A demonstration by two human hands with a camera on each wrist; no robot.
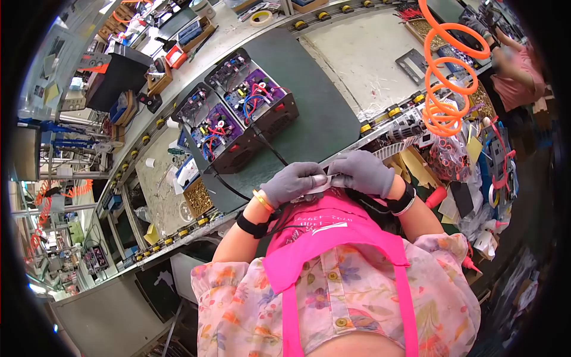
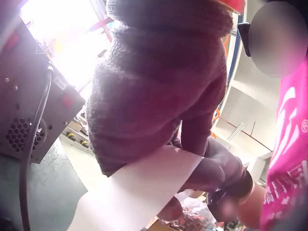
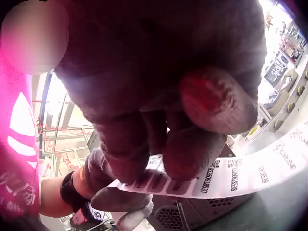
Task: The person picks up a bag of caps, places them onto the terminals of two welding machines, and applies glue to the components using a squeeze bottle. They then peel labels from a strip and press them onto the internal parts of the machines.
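Both of my hands wear grey knit gloves and meet close to my chest over the pink apron. Between them they pinch a white strip of printed labels [image 1: 324, 183]. My left hand [image 1: 292, 182] holds its left end and my right hand [image 1: 361, 172] its right end. In the right wrist view the label strip [image 3: 250, 174] shows rows of black serial numbers and passes under my curled fingers [image 3: 187, 149]. The strip's blank white back [image 2: 139, 192] shows below my left glove [image 2: 154, 91] in the left wrist view.
Two open power units [image 1: 238, 113] with purple boards and coloured wiring sit on the dark green mat [image 1: 315, 113], a black cable running toward me. An orange coiled hose [image 1: 446, 77] hangs at right. Bins of parts and clutter line the bench; another person [image 1: 517, 71] works at far right.
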